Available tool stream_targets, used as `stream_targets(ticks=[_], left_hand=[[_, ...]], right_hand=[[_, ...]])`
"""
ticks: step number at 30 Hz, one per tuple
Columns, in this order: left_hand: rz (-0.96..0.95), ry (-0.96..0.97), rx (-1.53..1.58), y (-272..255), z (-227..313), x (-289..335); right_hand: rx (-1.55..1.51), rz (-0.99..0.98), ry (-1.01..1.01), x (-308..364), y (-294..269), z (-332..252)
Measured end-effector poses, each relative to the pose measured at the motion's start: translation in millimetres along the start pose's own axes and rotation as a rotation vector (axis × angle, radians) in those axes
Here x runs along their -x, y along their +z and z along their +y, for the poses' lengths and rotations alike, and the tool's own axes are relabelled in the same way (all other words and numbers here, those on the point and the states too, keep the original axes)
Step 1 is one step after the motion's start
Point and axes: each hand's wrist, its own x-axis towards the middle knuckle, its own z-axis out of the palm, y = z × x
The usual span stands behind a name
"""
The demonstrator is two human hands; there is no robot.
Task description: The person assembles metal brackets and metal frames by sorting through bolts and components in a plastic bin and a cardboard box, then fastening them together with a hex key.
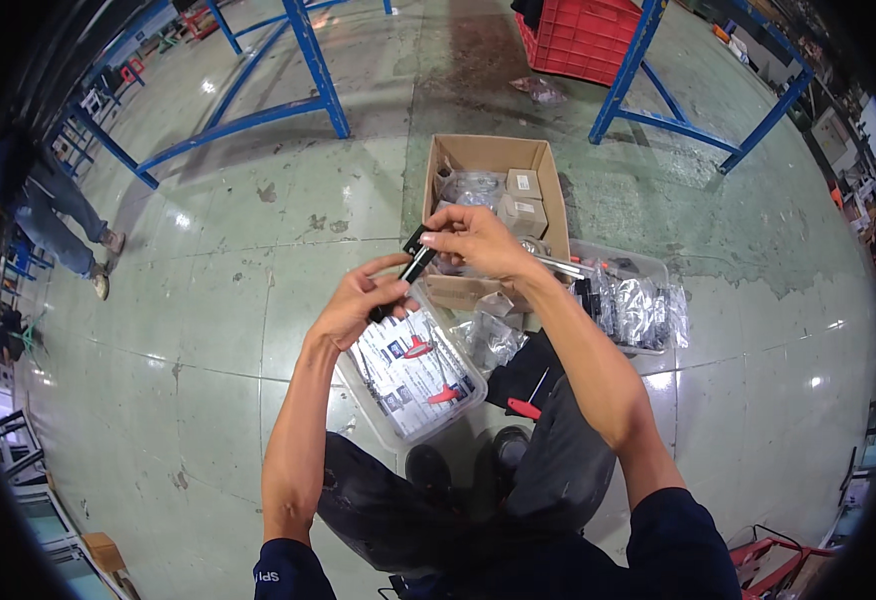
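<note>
Between my hands is a narrow black part with a shiny silver strip or rod along it [417, 264], tilted up to the right. My left hand [348, 308] pinches its lower end. The fingers of my right hand [480, 243] close on the upper end. Below my left hand stands a clear plastic tray [405, 437] with printed sheets [405, 387] in it. Two red-handled tools [419, 347] lie on the sheets. Past my right hand, an open cardboard box [491, 145] holds small brown boxes [524, 184] and clear plastic bags.
Right of the box, another clear bin [648, 262] holds bagged parts [630, 305]. A red-handled tool [524, 408] lies on black material by my knee. Blue metal frames [318, 70] and a red crate [583, 40] stand ahead. A person's legs [58, 220] show at the left.
</note>
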Motion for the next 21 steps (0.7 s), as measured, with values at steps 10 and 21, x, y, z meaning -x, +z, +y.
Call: stream_targets(ticks=[10, 21], left_hand=[[0.504, 0.218, 0.005, -4.2, -5.6, -14.6], [0.745, 0.910, -0.641, 21.9, 4.6, -16.7]], right_hand=[[0.047, 0.091, 0.122, -8.6, 18.0, 18.3], [-0.497, 0.067, 0.361, 5.1, 28.2, 8.1]])
